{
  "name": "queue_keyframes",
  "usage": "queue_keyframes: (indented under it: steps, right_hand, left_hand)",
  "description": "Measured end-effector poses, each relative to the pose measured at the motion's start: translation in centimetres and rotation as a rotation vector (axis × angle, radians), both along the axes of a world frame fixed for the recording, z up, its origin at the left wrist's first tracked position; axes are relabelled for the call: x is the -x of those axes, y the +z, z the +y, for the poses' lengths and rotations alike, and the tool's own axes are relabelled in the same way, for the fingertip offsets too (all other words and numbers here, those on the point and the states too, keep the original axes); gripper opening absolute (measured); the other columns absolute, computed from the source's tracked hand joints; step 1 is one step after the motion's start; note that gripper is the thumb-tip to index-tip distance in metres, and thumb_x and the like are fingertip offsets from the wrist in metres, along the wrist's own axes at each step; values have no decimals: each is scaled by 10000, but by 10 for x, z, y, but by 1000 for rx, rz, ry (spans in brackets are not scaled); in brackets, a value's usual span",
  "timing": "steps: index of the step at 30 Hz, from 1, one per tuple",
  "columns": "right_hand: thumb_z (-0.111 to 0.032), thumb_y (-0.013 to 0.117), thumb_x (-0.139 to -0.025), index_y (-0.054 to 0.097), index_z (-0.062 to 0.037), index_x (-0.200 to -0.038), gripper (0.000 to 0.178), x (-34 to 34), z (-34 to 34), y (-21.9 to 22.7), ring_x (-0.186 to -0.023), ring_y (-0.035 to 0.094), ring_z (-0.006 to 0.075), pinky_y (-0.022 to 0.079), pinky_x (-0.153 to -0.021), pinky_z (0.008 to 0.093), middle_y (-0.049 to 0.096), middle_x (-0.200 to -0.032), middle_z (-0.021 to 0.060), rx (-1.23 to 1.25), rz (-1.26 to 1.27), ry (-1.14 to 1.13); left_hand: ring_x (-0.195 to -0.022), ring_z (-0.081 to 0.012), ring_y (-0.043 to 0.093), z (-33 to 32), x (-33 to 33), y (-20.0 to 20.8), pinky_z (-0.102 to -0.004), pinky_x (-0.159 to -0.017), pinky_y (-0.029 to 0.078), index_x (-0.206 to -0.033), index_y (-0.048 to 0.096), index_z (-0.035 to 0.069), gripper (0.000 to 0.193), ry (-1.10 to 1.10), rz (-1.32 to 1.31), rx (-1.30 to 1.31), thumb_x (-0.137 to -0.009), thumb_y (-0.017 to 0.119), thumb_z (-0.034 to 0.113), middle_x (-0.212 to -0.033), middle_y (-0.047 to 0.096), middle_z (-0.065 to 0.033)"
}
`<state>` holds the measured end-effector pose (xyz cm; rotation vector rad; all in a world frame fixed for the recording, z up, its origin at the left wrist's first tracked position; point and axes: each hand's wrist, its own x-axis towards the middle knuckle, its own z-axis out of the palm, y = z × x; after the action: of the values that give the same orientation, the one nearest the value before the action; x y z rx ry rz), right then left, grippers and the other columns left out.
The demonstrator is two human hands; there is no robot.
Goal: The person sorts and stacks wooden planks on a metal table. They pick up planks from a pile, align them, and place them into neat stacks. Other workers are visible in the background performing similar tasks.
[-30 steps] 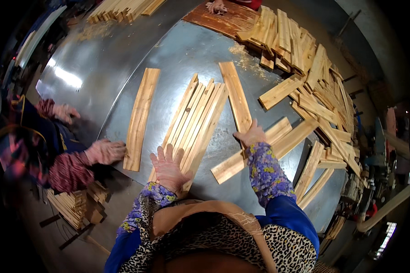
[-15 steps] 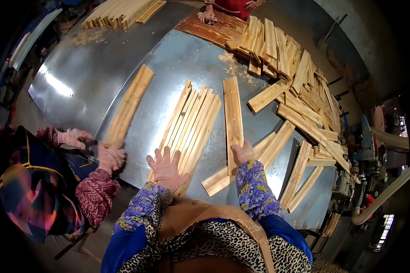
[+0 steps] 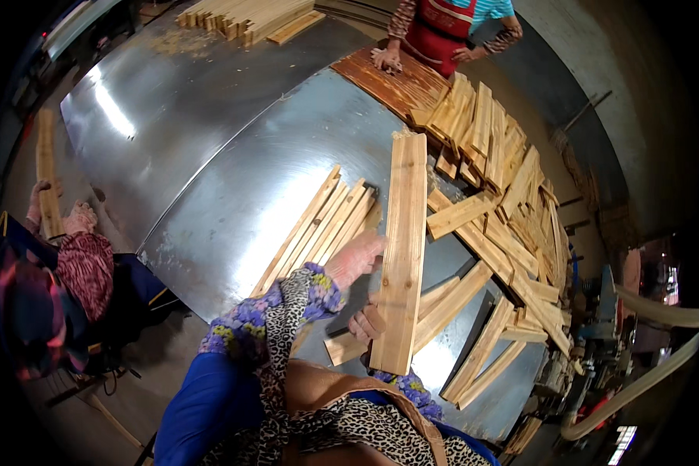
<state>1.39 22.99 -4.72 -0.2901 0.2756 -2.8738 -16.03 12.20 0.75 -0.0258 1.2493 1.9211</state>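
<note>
The right hand (image 3: 365, 322) holds the near part of a long wood board (image 3: 401, 248), with its fingers under the left edge, over the bench (image 3: 233, 202). The left hand (image 3: 356, 258) is by that edge; I cannot tell if its fingers grip. Wood strips (image 3: 318, 225) lie left, a messy pile (image 3: 519, 186) right.

The right hand (image 3: 367, 321) now lifts the wooden plank (image 3: 401, 248); the left hand (image 3: 356, 259) has left the board row (image 3: 316, 221) for its edge. The co-worker's plank (image 3: 46, 171) is off the metal table (image 3: 210, 210).
</note>
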Motion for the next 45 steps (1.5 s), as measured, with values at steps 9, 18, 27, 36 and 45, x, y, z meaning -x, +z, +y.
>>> queue_keyframes:
  steps: [9, 18, 27, 36, 45]
  right_hand:
    - [-789, 624, -1027, 466, -38, -1671, 1001, 4, 4, 35, -992, 742, 355, 624, -916, 551, 761, -1177, 221, -408, -531, -69]
    - [-463, 741, -1102, 470, 24, -1668, 794, 12, 9, -7, -899, 700, 174, 595, -754, 347, 746, -1167, 122, -1146, -885, -145]
    - [-464, 755, -1082, 419, 33, -1673, 842, 113, -32, -37, -1297, 676, 338, 533, -1131, 424, 662, -1513, 202, -1459, -676, -84]
    - [-317, 836, -1019, 529, 36, -1585, 734, 140, -44, 2, -1226, 685, 271, 570, -1070, 399, 699, -1429, 159, -1232, -561, -390]
    - [-278, 908, -975, 605, -39, -1506, 657, 228, -43, 149, -1255, 705, 305, 559, -1092, 441, 741, -1386, 184, -1642, 63, -1068]
  left_hand:
    - [-1176, -268, 758, -60, 27, 57, -402, -1051, 625, -1483, 677, -28, 511, 178, 37, -4, -1025, 775, 176, -1317, 776, -137]
    - [-1088, -356, 800, -215, 110, 51, -464, -995, 613, -1373, 748, -13, 536, 39, 666, 1149, -957, 711, 322, -1187, 813, -256]
    - [-1523, -424, 566, -159, 50, -86, -451, -1294, 424, -1721, 388, -46, 1109, -225, 401, 760, -950, 723, 677, -1632, 590, -301]
    - [-1489, -436, 552, -162, 71, 10, -494, -1283, 420, -1622, 538, -17, 891, -132, 739, 728, -904, 782, 449, -1587, 588, -307]
    - [-1452, -421, 567, -166, 121, 175, -495, -1259, 446, -1575, 558, 60, 917, 479, 1485, 510, -795, 973, 305, -1521, 612, -221]
